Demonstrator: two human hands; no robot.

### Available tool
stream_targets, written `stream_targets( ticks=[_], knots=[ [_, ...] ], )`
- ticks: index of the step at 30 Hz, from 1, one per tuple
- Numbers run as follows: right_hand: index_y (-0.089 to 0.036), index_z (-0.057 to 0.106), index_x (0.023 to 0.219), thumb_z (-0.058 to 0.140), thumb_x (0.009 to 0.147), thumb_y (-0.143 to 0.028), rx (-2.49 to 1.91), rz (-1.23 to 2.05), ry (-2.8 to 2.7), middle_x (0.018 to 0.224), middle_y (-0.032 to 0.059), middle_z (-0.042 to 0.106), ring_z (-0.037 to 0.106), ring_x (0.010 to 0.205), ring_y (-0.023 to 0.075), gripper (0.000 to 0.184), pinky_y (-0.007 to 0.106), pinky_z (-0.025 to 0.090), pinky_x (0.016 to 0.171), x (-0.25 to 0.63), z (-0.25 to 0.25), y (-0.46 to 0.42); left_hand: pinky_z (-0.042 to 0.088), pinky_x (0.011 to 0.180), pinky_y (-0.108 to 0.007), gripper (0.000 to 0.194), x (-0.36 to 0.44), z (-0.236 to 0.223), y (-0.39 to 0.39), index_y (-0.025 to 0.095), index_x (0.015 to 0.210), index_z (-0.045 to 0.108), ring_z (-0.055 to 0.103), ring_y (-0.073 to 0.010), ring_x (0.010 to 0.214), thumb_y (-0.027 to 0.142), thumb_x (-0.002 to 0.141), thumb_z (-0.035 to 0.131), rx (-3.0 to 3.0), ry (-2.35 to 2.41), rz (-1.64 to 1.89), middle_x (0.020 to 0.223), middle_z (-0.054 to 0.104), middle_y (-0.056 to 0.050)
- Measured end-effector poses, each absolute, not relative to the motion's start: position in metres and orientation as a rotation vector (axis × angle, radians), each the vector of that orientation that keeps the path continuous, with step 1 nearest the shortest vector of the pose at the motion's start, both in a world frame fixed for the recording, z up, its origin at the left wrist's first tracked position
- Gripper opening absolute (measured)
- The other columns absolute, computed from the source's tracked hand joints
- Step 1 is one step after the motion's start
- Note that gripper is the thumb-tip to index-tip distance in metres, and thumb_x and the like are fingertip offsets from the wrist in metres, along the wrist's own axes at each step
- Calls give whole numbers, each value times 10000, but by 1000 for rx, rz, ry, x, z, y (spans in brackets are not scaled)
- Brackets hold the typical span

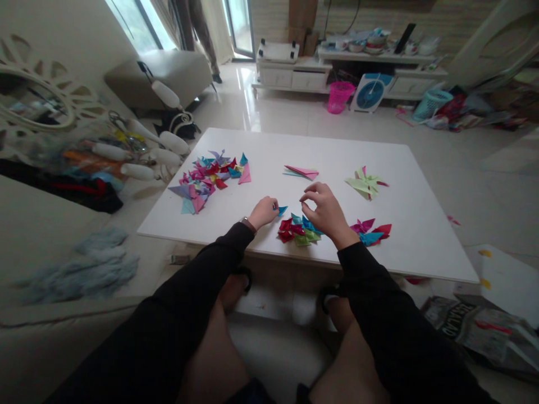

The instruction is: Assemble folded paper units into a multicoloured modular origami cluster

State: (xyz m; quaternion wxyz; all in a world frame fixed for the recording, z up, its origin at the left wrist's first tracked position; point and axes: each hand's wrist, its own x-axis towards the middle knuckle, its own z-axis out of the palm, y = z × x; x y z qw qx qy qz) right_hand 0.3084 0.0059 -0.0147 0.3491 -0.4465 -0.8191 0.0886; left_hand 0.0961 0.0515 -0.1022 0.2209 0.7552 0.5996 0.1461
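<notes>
My left hand (263, 212) rests on the white table (261, 151), fingers pinched round a small blue folded paper piece (282, 210). My right hand (324, 212) hovers just right of it, fingers curled with thumb and forefinger near each other; nothing shows between them. Under and between the hands lies a cluster of red, green and blue folded paper pieces (297, 230). A second cluster of magenta, red and blue pieces (371, 230) lies right of my right wrist.
A large heap of mixed folded paper (209, 178) lies at the table's left. A pink paper triangle (302, 172) and a pale green folded shape (364, 183) lie farther back. Magazines (471, 328) lie on the floor at right; a sofa edge (50, 224) is at left.
</notes>
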Motion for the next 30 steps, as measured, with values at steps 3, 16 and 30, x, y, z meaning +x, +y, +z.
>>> stream_targets(
  ticks=[3,16,30],
  knots=[
    [-203,697,833,622,842,-121,-1168,240,-2117,998,93,620,570,1019,266,112,424,485,894,312,-13,4,485,837,-318,76,100,-110,54,154,819,717,625,-215,890,151,822,641,2073,1662,399,916,701,-91],
    [-205,694,836,624,846,-124,-1167,249,-2116,996,91,621,573,1020,269,108,428,488,891,318,-11,2,504,861,-320,88,115,-120,52,166,834,706,663,-220,911,146,804,625,2066,1603,335,921,736,-85],
    [-219,691,817,622,840,-124,-1160,305,-2143,994,88,618,571,999,267,120,433,491,870,310,-13,3,449,1043,-380,435,56,-113,75,133,1226,524,586,-272,1187,234,822,650,1745,1890,607,1277,597,-180]
  ],
)
